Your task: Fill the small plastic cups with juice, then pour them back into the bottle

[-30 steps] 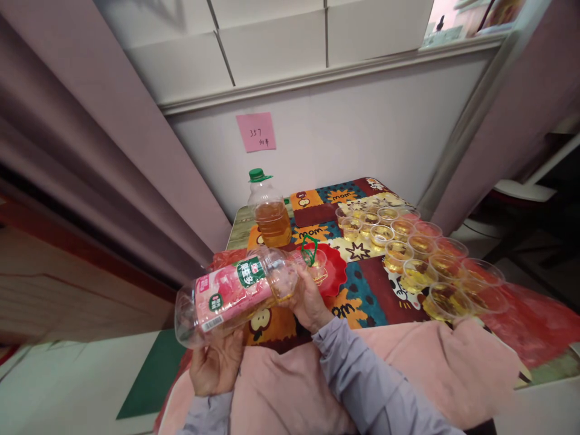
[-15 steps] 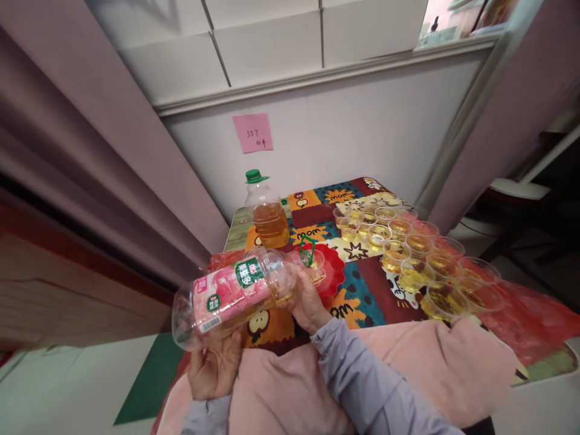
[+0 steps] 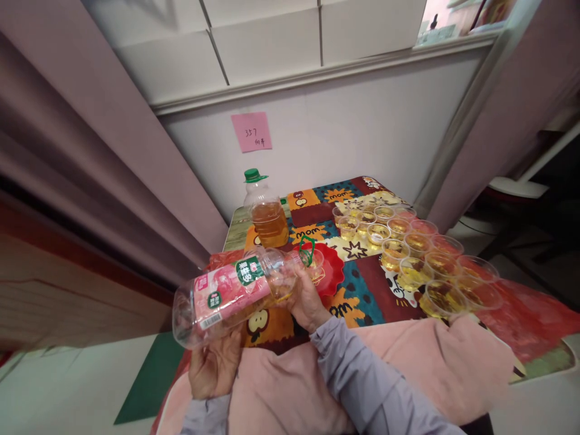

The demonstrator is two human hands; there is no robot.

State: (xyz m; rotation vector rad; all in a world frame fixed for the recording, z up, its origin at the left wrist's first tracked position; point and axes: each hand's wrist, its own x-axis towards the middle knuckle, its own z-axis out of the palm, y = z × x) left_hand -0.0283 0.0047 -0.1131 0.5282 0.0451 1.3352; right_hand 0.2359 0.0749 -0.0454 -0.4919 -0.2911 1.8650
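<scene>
A large clear plastic juice bottle [image 3: 231,290] with a pink label lies tilted in both my hands, its neck pointing right and slightly up in view. My right hand [image 3: 310,305] is closed around the neck end. Under the bottle's base, my left hand [image 3: 216,365] cups and supports it. A little yellowish liquid shows near the shoulder. The mouth is over a clear plastic cup [image 3: 316,261] on a red scalloped plate [image 3: 334,273]. A green ring-shaped handle [image 3: 307,249] shows by the mouth. How full that cup is, I cannot tell.
Several clear cups of yellow liquid [image 3: 414,270] stand in rows on the right of the patterned table [image 3: 312,215]. Behind my bottle, a green-capped bottle [image 3: 269,220] of amber liquid stands upright. Red plastic film [image 3: 534,314] covers the right corner. A wall [image 3: 344,133] closes the back.
</scene>
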